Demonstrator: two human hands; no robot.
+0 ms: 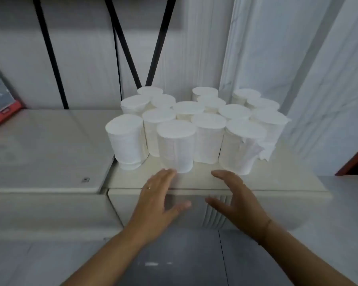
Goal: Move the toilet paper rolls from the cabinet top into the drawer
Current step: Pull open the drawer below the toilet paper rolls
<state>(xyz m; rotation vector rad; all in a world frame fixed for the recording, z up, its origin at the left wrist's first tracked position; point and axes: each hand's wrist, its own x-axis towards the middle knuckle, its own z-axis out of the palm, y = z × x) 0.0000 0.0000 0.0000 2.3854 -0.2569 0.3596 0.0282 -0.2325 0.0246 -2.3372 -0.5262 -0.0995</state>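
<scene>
Several white toilet paper rolls (196,124) stand upright in a tight cluster on the beige cabinet top (196,182). The nearest roll (176,146) stands at the front middle. My left hand (158,200) is open, its fingertips touching or almost touching the base of that roll. My right hand (235,200) is open too, fingers spread, just in front of the front right roll (241,147) and apart from it. Below the cabinet's top edge is the drawer front (256,211), shut.
A lower beige unit (43,157) adjoins the cabinet on the left, with a red and grey device (0,100) at its back. Black cables (50,52) hang down the wall. White curtains (277,58) hang behind and to the right. Grey floor lies below.
</scene>
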